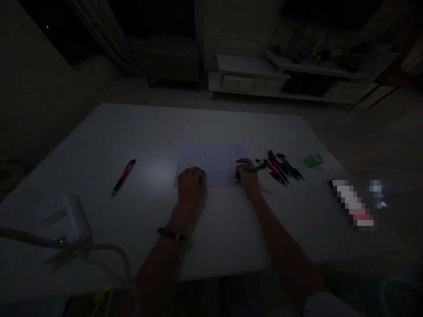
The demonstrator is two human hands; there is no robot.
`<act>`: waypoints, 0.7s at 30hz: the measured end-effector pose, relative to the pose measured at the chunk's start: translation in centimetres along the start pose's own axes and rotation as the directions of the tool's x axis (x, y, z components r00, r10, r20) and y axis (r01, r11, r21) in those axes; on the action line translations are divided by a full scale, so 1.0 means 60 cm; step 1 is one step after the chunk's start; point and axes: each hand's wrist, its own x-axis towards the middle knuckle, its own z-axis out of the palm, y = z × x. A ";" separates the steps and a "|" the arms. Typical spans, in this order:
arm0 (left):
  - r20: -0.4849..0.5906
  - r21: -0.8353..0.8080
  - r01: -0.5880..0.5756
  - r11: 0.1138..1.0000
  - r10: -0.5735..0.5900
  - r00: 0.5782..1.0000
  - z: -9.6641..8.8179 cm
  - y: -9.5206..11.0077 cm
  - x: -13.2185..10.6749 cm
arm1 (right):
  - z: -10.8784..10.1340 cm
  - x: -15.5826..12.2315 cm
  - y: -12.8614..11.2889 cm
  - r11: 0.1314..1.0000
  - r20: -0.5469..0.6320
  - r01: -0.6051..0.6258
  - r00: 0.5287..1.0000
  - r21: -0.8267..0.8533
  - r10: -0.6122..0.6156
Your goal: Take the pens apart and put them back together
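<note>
Your right hand (247, 176) is grasping a teal pen (257, 168) over the right side of a sheet of paper (201, 163). Your left hand (191, 187) rests curled on the paper's lower edge; you cannot tell whether it holds anything. The sheet lies on the white table (99, 132), just left of a cluster of pens (280, 168).

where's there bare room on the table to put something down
The widest bare patch is the table between the lone pen and the paper. Another lies behind the paper, toward the far edge. A third lies below the paper, between your left hand and right hand. It's crowded right of the pen in your right hand, where the pen bunch sits near the green block.
</note>
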 end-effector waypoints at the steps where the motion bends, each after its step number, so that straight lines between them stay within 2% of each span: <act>1: -0.002 0.001 -0.001 1.000 0.001 1.000 -0.002 0.000 0.000 | -0.001 -0.001 -0.003 1.000 -0.016 0.004 1.000 0.001 -0.004; 6: -0.027 0.002 -0.017 1.000 0.018 0.999 -0.004 -0.002 0.002 | -0.021 -0.013 -0.019 0.993 0.036 0.091 0.995 -0.074 -0.089; 10: -0.086 -0.027 -0.035 0.999 0.033 0.996 -0.008 0.000 0.003 | -0.083 -0.015 -0.021 0.924 0.092 0.227 0.974 -0.307 -0.208; 13: -0.172 -0.045 -0.031 0.999 0.023 0.985 -0.032 0.004 -0.008 | -0.155 -0.001 -0.021 0.766 0.118 0.264 0.963 -0.585 -0.242; 16: -0.242 -0.090 0.032 0.995 -0.053 0.969 -0.072 -0.007 -0.040 | -0.220 0.024 -0.023 0.526 0.100 0.169 0.983 -0.833 -0.157; 18: -0.267 -0.112 0.133 0.985 -0.159 0.951 -0.100 -0.029 -0.069 | -0.248 0.039 -0.023 0.404 0.115 0.143 0.989 -0.904 -0.094; 21: -0.294 -0.068 0.307 0.949 -0.313 0.903 -0.133 -0.075 -0.112 | -0.263 0.054 -0.017 0.329 0.153 0.166 0.986 -0.930 -0.064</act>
